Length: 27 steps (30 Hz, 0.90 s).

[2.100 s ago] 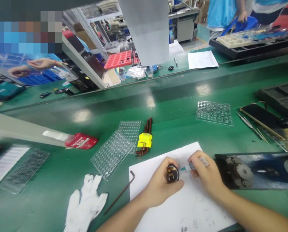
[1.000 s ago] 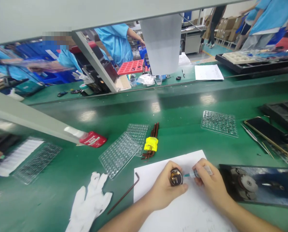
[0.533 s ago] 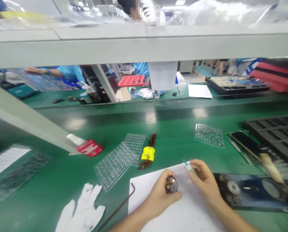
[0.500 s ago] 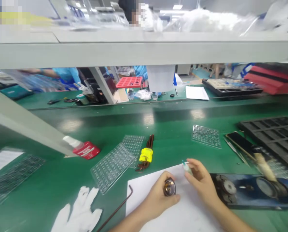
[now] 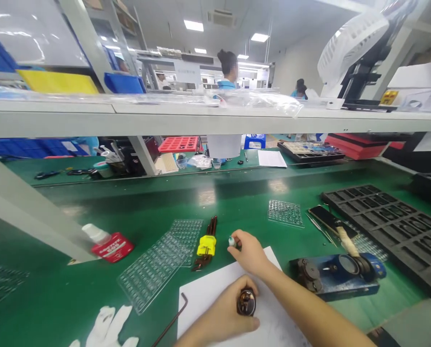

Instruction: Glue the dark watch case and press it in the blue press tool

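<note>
Left hand point(image 5: 226, 311), fingers curled partway, grips dark round part point(image 5: 246, 302) by its sides, over white paper point(image 5: 197, 296). Right hand point(image 5: 253, 254) pinches small pale tube point(image 5: 231, 242) between nearly closed fingertips, near hex keys point(image 5: 207, 246) on green bench point(image 5: 244, 202). Risks: tube slipping, held only at fingertips; hex keys nudged by reaching hand; shiny face smudged by bare thumb; part dropping if curl loosens.

from here i see a factory assembly workshop: a green-topped workbench point(image 5: 244, 193) with a hex key set point(image 5: 206, 245), threadlocker bottle point(image 5: 112, 246) and black compartment tray point(image 5: 392, 226), parts bins point(image 5: 58, 81) on the shelf point(image 5: 186, 120), ceiling lights point(image 5: 193, 25) above.
</note>
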Each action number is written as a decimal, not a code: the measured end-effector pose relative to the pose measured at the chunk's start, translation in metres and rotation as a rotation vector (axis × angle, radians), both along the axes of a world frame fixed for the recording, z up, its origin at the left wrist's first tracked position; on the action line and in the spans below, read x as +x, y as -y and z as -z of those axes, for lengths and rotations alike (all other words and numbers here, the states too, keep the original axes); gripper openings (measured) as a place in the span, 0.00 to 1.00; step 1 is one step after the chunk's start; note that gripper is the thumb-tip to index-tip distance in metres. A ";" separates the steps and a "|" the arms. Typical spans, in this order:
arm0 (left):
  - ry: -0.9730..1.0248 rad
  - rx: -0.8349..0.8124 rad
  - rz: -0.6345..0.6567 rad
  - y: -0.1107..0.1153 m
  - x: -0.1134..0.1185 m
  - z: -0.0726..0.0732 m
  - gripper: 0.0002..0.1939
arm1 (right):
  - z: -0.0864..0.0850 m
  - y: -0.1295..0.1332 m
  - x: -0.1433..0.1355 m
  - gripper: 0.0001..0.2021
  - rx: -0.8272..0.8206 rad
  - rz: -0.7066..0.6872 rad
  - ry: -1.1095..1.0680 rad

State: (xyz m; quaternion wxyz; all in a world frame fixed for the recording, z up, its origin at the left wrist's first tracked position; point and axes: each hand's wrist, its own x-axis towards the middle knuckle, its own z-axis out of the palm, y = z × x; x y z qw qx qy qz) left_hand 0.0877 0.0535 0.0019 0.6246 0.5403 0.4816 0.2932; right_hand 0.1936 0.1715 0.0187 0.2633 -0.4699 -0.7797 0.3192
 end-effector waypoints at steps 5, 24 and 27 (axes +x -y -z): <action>-0.037 0.008 -0.028 0.000 0.000 -0.002 0.24 | -0.033 0.008 0.034 0.39 0.043 -0.084 0.312; 0.002 -0.005 0.091 -0.022 -0.009 0.055 0.34 | -0.019 -0.219 0.137 0.26 -0.102 0.079 0.796; 0.000 -0.008 0.087 -0.023 -0.009 0.060 0.35 | -0.015 -0.222 0.137 0.25 -0.087 0.072 0.788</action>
